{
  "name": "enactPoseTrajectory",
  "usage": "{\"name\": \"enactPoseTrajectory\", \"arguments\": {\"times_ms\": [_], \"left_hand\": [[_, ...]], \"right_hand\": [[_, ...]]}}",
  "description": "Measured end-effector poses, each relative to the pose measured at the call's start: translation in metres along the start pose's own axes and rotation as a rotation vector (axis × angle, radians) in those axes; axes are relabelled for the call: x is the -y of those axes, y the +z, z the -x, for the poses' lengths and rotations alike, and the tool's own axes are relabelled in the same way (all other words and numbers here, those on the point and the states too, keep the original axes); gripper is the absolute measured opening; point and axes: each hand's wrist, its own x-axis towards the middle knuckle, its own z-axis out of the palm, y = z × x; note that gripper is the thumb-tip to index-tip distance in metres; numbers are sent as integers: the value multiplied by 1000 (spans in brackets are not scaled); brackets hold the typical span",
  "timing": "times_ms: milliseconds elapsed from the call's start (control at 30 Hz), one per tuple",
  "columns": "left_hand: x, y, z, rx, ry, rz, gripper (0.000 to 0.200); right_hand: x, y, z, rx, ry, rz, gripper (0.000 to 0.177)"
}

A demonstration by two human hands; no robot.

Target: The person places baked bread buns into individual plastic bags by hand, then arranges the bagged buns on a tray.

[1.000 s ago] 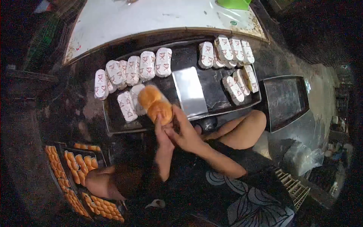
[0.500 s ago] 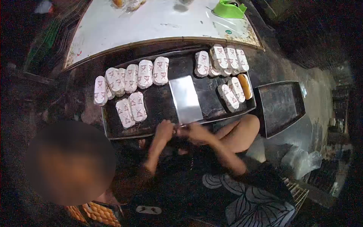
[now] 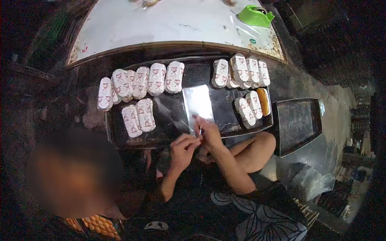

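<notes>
Clear plastic film point(image 3: 172, 111) hangs in front of your hands, spreading over the middle of the dark tray point(image 3: 224, 105) from near its near edge. Your left hand point(image 3: 183, 152) is bent at the near edge, its thumb and fingers pinching the film. Your right hand point(image 3: 210, 135) is just beside it, its fingers also closed on the film, with one finger reaching out over the near end of a shiny silvery sheet point(image 3: 198, 98). Exactly where each fingertip grips the film is too small to tell. That sheet lies flat near the tray's middle.

Toward the tray's far left corner you have a crowded row of white printed paper packs point(image 3: 142, 82), with a pair of packs point(image 3: 145, 115) nearer to you, inside the left edge. Another cluster of packs point(image 3: 240, 69) fills the far right corner; below it, two packs point(image 3: 244, 112) lie beside an orange-brown bun point(image 3: 262, 102) against the right edge.

Beyond the far edge is a white worktop point(image 3: 177, 29), with a green tape dispenser point(image 3: 255, 17) near its far right corner. A second tray point(image 3: 297, 124) sits just beside yours on the right.
</notes>
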Motion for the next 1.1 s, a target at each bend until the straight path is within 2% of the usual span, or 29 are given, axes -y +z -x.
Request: {"name": "enactPoseTrajectory", "arguments": {"times_ms": [67,133,167,200,267,300,333,367,400,433,467,500,567,600,633,667,700,733,767,800,867,900,933,1000,1033,1067,1100], "left_hand": [[16,1,-8,-201,9,276,27],[19,8,-37,-546,-99,1040,35],[33,-8,-42,-409,-338,1288,37],[52,-24,-45,-417,-341,1290,37],[101,-52,-48,100,-120,1499,31],[140,-55,-48,-322,-134,1345,32],[121,-59,-48,-643,-131,1194,36],[101,-71,-47,-648,-72,1239,40],[83,-80,-48,-648,-3,1289,45],[82,-85,-46,-651,-7,1282,45],[82,-94,-46,-617,-46,1452,48],[81,-103,-47,-581,-82,1626,51],[66,-116,-42,-637,-47,1527,51],[63,-118,-42,-671,-4,1432,52],[64,-116,-43,-702,81,1495,51],[60,-112,-42,-703,63,1501,51],[53,-110,-42,-719,6,1632,51],[47,-107,-45,-726,-38,1761,51],[41,-97,-46,-765,-62,1686,54],[40,-89,-42,-750,-73,1679,54],[36,-70,-31,-426,73,1447,59],[21,-62,-27,-401,104,1330,64],[14,-59,-25,-381,109,1334,64],[4,-58,-28,-410,137,1126,67],[-10,-59,-25,-379,68,1174,72],[-11,-51,-20,-390,73,1174,72],[-11,-39,-14,-405,-57,1127,74]], "right_hand": [[10,29,-11,49,-356,-246,54],[13,57,-8,95,-114,-831,47],[0,58,-10,260,90,-935,44],[-1,50,-18,258,98,-932,44],[33,45,-37,370,131,627,36],[-21,2,-101,254,-326,890,39],[8,7,-134,51,-670,1360,45],[45,11,-166,-69,-1113,2024,50],[49,-2,-216,137,-1306,2089,42],[65,-3,-244,341,-1254,2072,38],[77,4,-256,535,-1205,2043,35],[89,20,-243,536,-1214,2036,35],[98,48,-181,334,-335,1893,34],[66,14,-175,286,-626,1468,34],[40,8,-140,127,-632,855,37],[-8,-16,-132,67,-415,548,47],[-3,2,-77,200,-33,-202,54],[-18,-1,-47,254,9,-170,60],[-11,30,-12,191,-209,-117,65],[-11,30,-3,154,-489,375,63],[40,70,24,-25,-717,953,53],[48,76,26,-54,-661,1056,52],[55,79,28,-83,-610,1156,52],[39,72,37,-25,-517,1008,52],[37,74,45,51,-306,988,61],[37,75,44,62,-307,993,61],[39,77,42,-45,-282,887,67]]}}
